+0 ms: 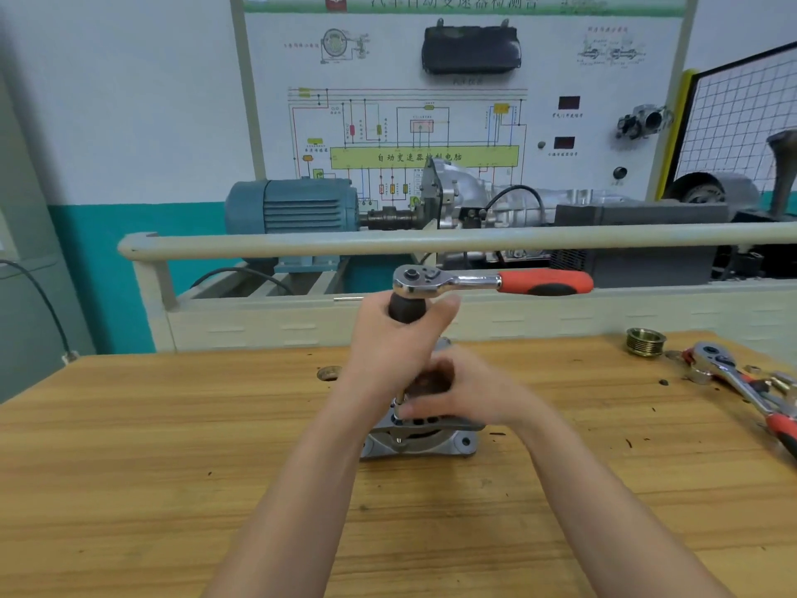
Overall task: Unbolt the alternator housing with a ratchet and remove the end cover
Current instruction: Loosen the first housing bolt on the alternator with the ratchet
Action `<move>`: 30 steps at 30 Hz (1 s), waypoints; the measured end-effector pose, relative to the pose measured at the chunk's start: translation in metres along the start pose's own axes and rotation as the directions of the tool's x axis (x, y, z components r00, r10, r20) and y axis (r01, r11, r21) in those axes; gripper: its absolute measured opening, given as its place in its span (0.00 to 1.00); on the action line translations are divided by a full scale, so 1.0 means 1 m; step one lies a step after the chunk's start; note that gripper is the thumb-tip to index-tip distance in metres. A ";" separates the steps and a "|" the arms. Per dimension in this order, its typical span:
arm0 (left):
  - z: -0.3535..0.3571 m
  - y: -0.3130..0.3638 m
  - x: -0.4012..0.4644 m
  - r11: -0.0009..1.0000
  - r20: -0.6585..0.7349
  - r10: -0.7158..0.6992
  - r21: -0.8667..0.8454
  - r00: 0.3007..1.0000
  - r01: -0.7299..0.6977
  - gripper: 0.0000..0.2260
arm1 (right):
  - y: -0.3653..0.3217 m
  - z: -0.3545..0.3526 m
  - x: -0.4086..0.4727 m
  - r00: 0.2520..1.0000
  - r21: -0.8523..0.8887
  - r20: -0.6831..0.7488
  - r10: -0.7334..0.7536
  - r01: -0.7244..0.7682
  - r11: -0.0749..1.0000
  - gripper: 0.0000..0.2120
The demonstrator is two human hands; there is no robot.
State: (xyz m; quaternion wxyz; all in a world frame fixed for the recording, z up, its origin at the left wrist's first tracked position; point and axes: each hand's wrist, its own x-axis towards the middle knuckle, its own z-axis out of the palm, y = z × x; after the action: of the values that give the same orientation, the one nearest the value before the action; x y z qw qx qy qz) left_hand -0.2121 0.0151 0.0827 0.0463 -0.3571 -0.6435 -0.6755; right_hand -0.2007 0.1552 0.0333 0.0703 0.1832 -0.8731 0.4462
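Observation:
The silver alternator (pixel 425 442) stands on the wooden bench (pixel 172 468) at the centre. A long extension driver with a black grip rises upright from a bolt on its top. My left hand (pixel 396 338) grips that black handle. A ratchet (pixel 491 281) with a red and black handle sits on the driver's top end and points right; no hand holds its handle. My right hand (pixel 465 392) rests on the alternator's top, its fingers pinching the driver's thin shaft near the bolt. The end cover is mostly hidden under this hand.
A brass-coloured pulley (pixel 645 343) and a second red-handled ratchet (pixel 746 390) with small parts lie at the bench's right end. A round hole (pixel 328 373) is in the bench left of the alternator. Behind runs a pale rail (pixel 431 241), with a training rig beyond.

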 end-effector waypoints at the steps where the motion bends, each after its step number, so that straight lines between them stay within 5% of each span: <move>1: -0.001 0.000 0.000 1.000 0.021 -0.004 -0.001 1.000 0.004 0.17 | 0.007 0.009 0.000 0.997 -0.018 -0.069 -0.020 0.019 1.000 0.04; 4: -0.003 0.000 0.001 1.000 0.049 -0.002 -0.017 0.999 0.003 0.19 | 0.019 0.028 -0.002 0.963 -0.054 -0.240 -0.123 0.113 0.992 0.05; 15: 0.003 -0.002 0.001 0.999 0.005 0.020 -0.043 1.000 -0.020 0.18 | 0.027 0.046 -0.002 0.862 -0.189 -0.431 -0.267 0.203 0.961 0.06; 22: 0.002 -0.001 0.001 0.997 0.003 0.044 -0.061 0.999 -0.044 0.21 | 0.024 0.044 -0.001 0.875 -0.135 -0.417 -0.244 0.206 0.969 0.07; 26: 0.003 0.000 0.000 0.997 0.028 0.060 -0.039 0.998 -0.059 0.19 | 0.021 0.032 -0.003 0.942 -0.058 -0.291 -0.166 0.156 0.986 0.06; 30: 0.001 -0.001 0.001 0.998 0.038 0.058 -0.027 0.998 -0.057 0.19 | 0.020 0.035 -0.002 0.951 -0.187 -0.260 -0.170 0.124 0.975 0.08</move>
State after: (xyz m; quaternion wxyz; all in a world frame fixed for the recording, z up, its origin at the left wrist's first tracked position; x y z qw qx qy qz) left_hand -0.2133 0.0164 0.0823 0.0487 -0.3889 -0.6251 -0.6750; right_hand -0.2048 0.1382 -0.0028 0.2389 0.1778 -0.8733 0.3855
